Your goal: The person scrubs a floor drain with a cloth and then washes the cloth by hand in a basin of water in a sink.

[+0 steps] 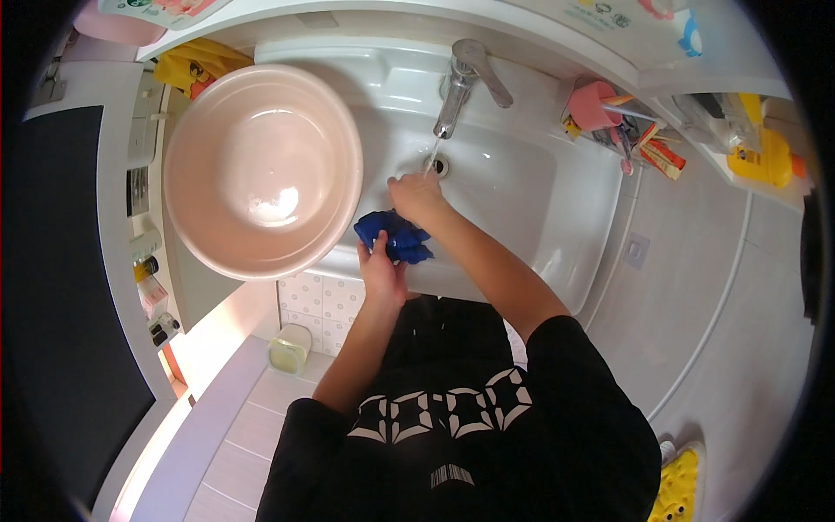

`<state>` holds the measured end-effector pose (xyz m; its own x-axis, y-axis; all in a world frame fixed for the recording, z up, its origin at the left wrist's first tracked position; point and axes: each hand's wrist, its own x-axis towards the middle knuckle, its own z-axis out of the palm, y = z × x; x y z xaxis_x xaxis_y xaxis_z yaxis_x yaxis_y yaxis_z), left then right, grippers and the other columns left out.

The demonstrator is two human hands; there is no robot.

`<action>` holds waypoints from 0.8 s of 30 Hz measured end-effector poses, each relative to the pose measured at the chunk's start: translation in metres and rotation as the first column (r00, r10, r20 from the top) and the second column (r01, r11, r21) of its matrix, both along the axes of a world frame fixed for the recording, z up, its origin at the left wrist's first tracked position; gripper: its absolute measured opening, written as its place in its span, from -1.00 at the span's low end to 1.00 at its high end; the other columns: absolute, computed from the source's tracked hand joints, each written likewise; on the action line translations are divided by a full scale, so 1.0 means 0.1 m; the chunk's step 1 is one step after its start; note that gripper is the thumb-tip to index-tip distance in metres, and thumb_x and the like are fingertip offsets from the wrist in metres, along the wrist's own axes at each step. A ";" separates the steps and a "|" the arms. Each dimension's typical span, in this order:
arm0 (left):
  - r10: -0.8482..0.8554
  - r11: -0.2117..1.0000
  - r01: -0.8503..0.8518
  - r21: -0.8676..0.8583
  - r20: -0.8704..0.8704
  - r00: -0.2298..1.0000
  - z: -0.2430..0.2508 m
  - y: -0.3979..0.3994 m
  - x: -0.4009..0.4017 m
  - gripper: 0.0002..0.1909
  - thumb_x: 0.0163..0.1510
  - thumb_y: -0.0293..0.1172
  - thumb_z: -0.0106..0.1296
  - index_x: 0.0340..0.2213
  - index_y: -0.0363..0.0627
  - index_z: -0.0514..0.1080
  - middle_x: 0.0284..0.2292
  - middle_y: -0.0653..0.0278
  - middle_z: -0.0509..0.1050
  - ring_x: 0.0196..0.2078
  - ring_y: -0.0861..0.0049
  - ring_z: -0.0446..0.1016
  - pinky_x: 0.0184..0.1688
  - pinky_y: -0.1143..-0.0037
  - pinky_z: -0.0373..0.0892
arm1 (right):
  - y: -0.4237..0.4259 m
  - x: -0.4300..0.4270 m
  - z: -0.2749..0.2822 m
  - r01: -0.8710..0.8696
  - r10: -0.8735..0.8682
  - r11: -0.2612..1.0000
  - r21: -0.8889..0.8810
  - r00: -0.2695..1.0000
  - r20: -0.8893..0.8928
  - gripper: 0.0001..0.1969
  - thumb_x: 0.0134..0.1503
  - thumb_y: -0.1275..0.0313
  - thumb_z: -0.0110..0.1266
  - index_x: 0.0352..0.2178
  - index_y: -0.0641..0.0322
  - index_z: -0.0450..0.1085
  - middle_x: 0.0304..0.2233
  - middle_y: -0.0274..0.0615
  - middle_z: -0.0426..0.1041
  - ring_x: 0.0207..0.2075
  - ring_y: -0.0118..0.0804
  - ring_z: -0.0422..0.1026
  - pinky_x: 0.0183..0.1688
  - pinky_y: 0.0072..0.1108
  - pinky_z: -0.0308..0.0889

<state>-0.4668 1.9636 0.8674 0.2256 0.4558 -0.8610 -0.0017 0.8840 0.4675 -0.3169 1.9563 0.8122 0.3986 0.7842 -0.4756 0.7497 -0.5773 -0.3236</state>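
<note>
A bunched dark blue cloth (393, 236) is gripped in my left hand (381, 267), with the thumb on top of it, over the front rim of the white washbasin (515, 176). My right hand (417, 194) is just beyond the cloth, its fingers curled under the stream of water. What lies inside those fingers is hidden. Water runs from the chrome faucet (456, 91) and falls beside the metal drain (438, 166). The faucet's lever points to the right.
A large pale pink plastic basin (264, 169) takes up the left side, over the washbasin's edge. At the right stands a pink cup (593, 104) near toothbrushes. A yellow bottle (763, 160) sits on the right shelf. A lidded tub (290, 349) is on the floor.
</note>
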 end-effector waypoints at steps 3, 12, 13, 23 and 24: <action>-0.027 0.998 0.027 0.064 -0.001 1.000 0.20 -0.05 0.06 -0.63 0.21 -0.36 0.03 0.02 0.09 0.22 -0.06 0.30 0.41 -0.06 0.40 0.44 -0.12 0.25 0.43 | -0.05 0.00 0.00 -0.166 0.157 0.985 0.051 0.976 0.154 -0.84 0.07 0.41 0.01 -0.37 0.03 0.54 -0.37 -0.25 0.61 -0.31 -0.20 0.59 -0.01 -0.26 0.28; -0.106 0.985 0.105 0.137 0.006 0.994 0.17 -0.05 0.06 -0.68 0.23 -0.39 0.01 0.00 0.08 0.25 -0.10 0.32 0.43 -0.09 0.47 0.45 -0.19 0.34 0.46 | -0.24 -0.10 -0.17 -0.065 0.006 0.932 0.356 0.986 0.164 -0.89 -0.03 0.44 0.04 -0.44 0.09 0.48 -0.43 -0.29 0.55 -0.16 -0.23 0.48 0.03 -0.37 0.25; -0.104 0.985 0.102 0.141 0.007 0.995 0.15 -0.05 0.06 -0.69 0.23 -0.39 0.01 -0.01 0.08 0.26 -0.11 0.33 0.44 -0.10 0.48 0.45 -0.20 0.36 0.46 | -0.24 -0.10 -0.15 -0.065 0.006 0.933 0.355 0.986 0.164 -0.89 -0.03 0.44 0.04 -0.44 0.09 0.48 -0.43 -0.29 0.55 -0.16 -0.23 0.48 0.03 -0.37 0.25; -0.174 0.940 0.148 0.309 0.060 0.983 0.02 -0.07 0.07 -0.67 0.21 -0.48 0.02 0.00 0.02 0.28 -0.19 0.37 0.44 -0.17 0.57 0.46 -0.23 0.48 0.48 | -0.33 -0.02 -0.01 -0.153 0.003 0.868 0.472 0.953 0.303 -0.85 -0.02 0.47 0.03 -0.39 0.09 0.50 -0.43 -0.31 0.51 -0.25 -0.20 0.44 -0.15 -0.42 0.32; -0.196 0.928 0.166 0.334 0.058 0.979 0.02 -0.06 0.08 -0.68 0.21 -0.49 0.02 -0.01 -0.01 0.28 -0.19 0.36 0.44 -0.17 0.58 0.46 -0.23 0.50 0.48 | -0.32 -0.03 -0.02 -0.059 -0.047 0.878 0.475 0.977 0.207 -0.84 -0.02 0.48 0.02 -0.38 0.09 0.50 -0.44 -0.30 0.51 -0.25 -0.21 0.44 -0.09 -0.41 0.27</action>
<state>-0.4591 1.9578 0.8690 0.3991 0.6520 -0.6447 0.0894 0.6721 0.7351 -0.3202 1.9247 0.8100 0.4404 0.8965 0.0483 0.8325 -0.3877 -0.3957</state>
